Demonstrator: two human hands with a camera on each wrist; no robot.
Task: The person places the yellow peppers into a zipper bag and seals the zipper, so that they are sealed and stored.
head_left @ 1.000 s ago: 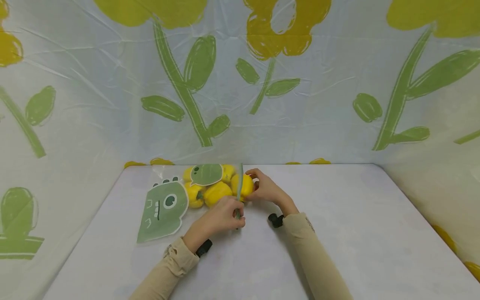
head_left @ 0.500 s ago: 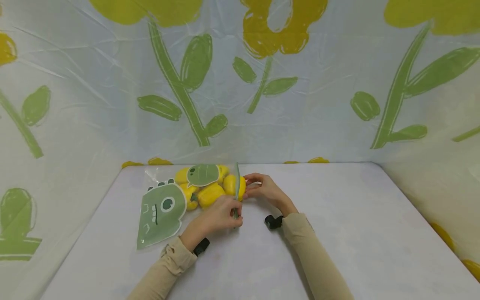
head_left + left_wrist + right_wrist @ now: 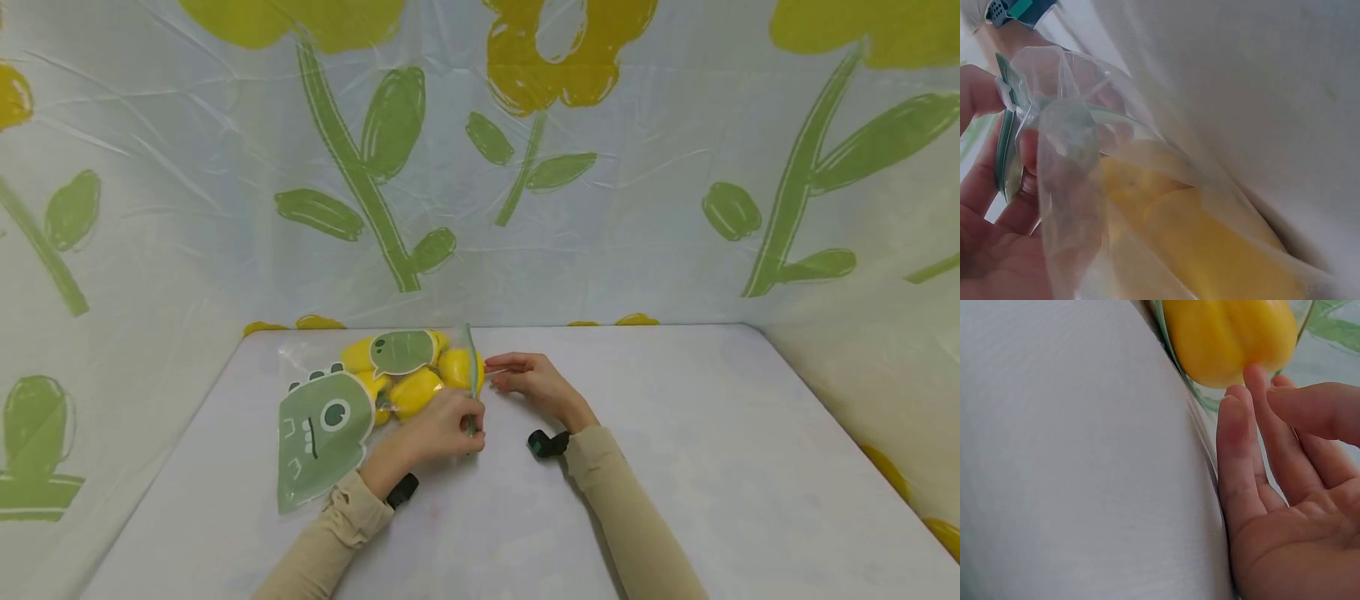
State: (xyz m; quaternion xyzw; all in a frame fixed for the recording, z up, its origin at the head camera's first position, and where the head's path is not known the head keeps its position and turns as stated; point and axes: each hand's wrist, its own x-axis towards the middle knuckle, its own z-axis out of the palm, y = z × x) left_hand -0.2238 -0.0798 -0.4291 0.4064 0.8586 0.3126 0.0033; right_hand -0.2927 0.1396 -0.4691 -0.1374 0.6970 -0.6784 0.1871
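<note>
A clear zip bag [image 3: 322,433] with a green cartoon dinosaur print lies on the table, its green-edged mouth facing right. Several yellow bell peppers [image 3: 417,393] are inside it. My left hand [image 3: 442,425] pinches the near end of the bag's mouth; in the left wrist view the green zip strip [image 3: 1005,147] sits between thumb and fingers. At the mouth is one yellow pepper [image 3: 1229,337], the rightmost. My right hand [image 3: 542,385] is just right of it, fingers extended, fingertips at or very near its rounded end. Nothing lies in the right palm.
The white table [image 3: 712,467] stretches to the right and in front of the hands. A flower-print sheet [image 3: 637,200] rises behind the table and along both sides. A dark wrist camera [image 3: 547,443] is strapped on each wrist.
The rightmost pepper and the others have shifted left, deeper into the bag. My right hand's fingers have straightened from around that pepper. The left hand keeps its pinch on the bag's edge.
</note>
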